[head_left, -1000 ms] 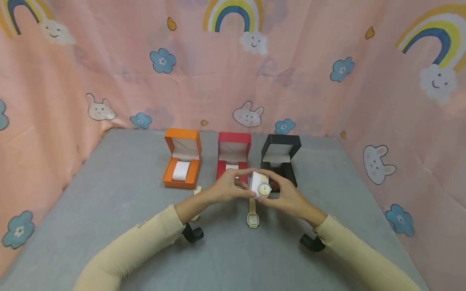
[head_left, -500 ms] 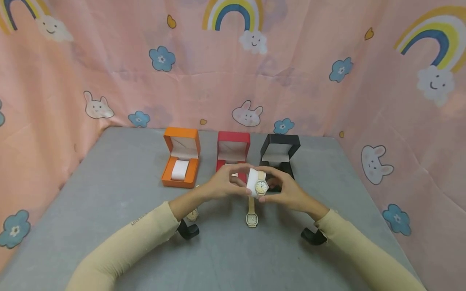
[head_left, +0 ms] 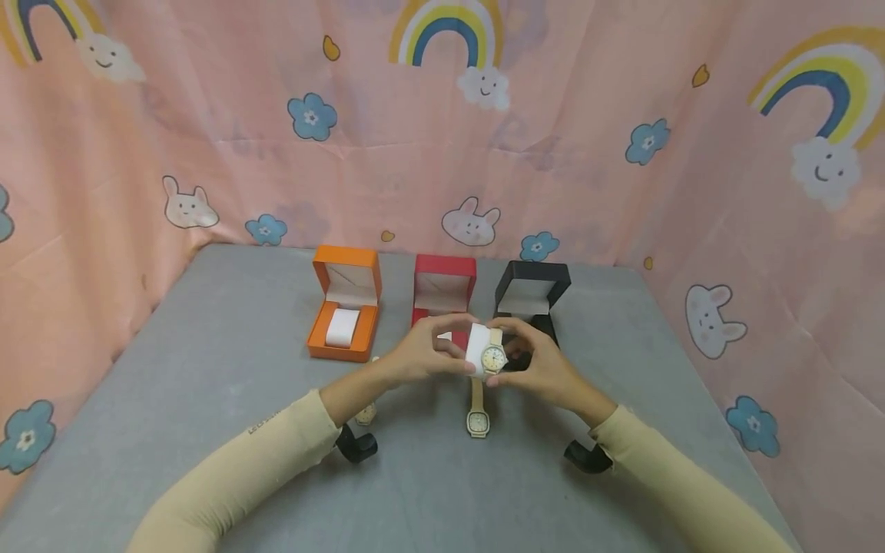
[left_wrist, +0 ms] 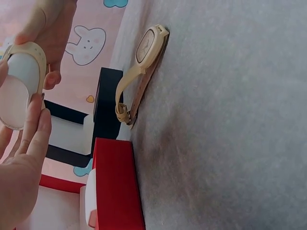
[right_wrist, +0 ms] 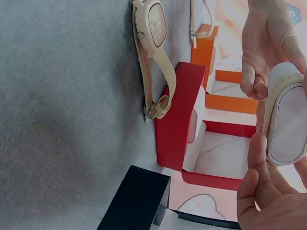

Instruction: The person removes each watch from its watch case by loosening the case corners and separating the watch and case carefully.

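Note:
Above the table, both hands hold a white watch cushion [head_left: 475, 350] with a cream-strapped round watch [head_left: 494, 359] around it. My left hand [head_left: 430, 349] grips the cushion's left side between thumb and fingers. From the other side, my right hand [head_left: 546, 367] pinches the cushion and watch at top and bottom. The wrist views show the cushion's flat ends [left_wrist: 14, 101] and the strap [left_wrist: 38, 53] running round it; whether the buckle is fastened is hidden. Below the hands, a square-faced beige watch [head_left: 478, 422] lies on the table. Another watch [head_left: 366, 415] lies partly behind the left forearm.
Three watch boxes stand with lids raised at the back: orange [head_left: 343, 349] with a white cushion [head_left: 342, 328] inside, red [head_left: 445, 266] with some white inside, and black [head_left: 535, 272], partly covered by the right hand. Grey cloth covers the table [head_left: 442, 499]; a pink curtain [head_left: 567, 177] hangs behind.
Both hands have shifted slightly left with the cushion and watch, and the watch face has turned slightly. Boxes and watches on the table stay in place.

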The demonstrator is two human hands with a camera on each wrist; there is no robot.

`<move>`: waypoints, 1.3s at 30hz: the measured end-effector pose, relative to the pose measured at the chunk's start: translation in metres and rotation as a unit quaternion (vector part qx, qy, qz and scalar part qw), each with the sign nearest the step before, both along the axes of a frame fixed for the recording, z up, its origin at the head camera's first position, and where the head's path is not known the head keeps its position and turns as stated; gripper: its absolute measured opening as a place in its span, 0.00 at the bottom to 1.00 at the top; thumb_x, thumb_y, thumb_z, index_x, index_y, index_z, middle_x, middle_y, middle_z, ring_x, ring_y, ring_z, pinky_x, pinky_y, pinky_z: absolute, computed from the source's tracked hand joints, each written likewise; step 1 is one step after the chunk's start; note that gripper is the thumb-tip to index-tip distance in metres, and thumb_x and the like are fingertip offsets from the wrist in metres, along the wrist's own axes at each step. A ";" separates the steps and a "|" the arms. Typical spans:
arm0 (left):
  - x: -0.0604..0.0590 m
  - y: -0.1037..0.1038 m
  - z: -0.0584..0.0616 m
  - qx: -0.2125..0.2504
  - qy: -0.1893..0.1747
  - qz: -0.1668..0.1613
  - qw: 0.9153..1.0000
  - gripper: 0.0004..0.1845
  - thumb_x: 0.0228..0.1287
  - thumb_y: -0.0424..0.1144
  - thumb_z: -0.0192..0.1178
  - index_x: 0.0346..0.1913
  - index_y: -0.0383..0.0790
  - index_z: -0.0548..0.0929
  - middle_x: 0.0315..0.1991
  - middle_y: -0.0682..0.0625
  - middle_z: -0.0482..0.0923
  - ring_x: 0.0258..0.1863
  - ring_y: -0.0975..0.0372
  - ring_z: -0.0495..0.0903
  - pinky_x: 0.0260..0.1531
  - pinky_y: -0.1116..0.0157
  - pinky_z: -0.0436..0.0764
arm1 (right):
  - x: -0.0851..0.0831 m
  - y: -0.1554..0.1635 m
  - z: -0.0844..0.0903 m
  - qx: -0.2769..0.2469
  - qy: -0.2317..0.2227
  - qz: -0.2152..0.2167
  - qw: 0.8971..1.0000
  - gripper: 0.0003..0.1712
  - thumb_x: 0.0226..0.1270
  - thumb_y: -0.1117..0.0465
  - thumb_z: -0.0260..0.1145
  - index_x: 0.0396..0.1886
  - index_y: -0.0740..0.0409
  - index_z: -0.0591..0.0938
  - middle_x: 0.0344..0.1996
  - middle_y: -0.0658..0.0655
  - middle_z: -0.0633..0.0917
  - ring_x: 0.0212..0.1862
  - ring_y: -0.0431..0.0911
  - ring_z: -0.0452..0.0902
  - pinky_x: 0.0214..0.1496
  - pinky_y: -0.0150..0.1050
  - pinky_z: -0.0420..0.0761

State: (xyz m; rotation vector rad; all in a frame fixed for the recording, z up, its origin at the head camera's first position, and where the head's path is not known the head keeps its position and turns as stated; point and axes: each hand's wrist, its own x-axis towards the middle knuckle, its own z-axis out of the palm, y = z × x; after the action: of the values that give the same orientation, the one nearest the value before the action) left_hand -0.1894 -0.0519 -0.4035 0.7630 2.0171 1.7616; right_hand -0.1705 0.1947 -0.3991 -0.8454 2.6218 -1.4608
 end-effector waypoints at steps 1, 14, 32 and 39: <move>0.000 0.000 0.000 0.001 0.002 0.002 1.000 0.36 0.58 0.27 0.70 0.70 0.40 0.72 0.68 0.41 0.73 0.39 0.64 0.87 0.41 0.69 0.83 | 0.000 0.000 0.000 -0.001 0.001 -0.004 1.000 0.43 0.48 0.61 0.84 0.66 0.51 0.75 0.59 0.57 0.80 0.41 0.46 0.81 0.47 0.43 0.82; 0.000 0.002 -0.003 0.007 -0.019 0.060 0.998 0.37 0.57 0.28 0.72 0.71 0.42 0.72 0.41 0.37 0.87 0.34 0.65 0.86 0.37 0.70 0.81 | 0.002 -0.010 0.001 0.009 -0.019 -0.027 0.999 0.46 0.55 0.60 0.80 0.73 0.50 0.70 0.64 0.60 0.77 0.37 0.49 0.81 0.46 0.39 0.81; -0.002 0.002 -0.005 -0.023 -0.015 0.071 0.997 0.41 0.59 0.31 0.72 0.75 0.43 0.68 0.38 0.36 0.89 0.35 0.65 0.87 0.37 0.70 0.82 | -0.004 -0.014 -0.001 0.003 -0.011 0.012 1.000 0.45 0.58 0.68 0.75 0.75 0.57 0.67 0.57 0.64 0.76 0.25 0.38 0.77 0.32 0.33 0.79; -0.003 -0.001 -0.005 -0.017 -0.019 0.067 0.997 0.41 0.59 0.31 0.72 0.75 0.44 0.68 0.40 0.37 0.89 0.37 0.63 0.88 0.38 0.69 0.83 | -0.005 -0.014 0.002 0.004 -0.034 0.021 0.999 0.44 0.58 0.68 0.75 0.75 0.56 0.67 0.57 0.62 0.74 0.21 0.38 0.71 0.26 0.33 0.73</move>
State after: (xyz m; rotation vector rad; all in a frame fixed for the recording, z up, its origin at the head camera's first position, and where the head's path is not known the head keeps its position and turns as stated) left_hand -0.1923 -0.0532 -0.4084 0.5915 2.1105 1.7952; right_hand -0.1753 0.1806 -0.3970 -0.8288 2.5432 -1.4406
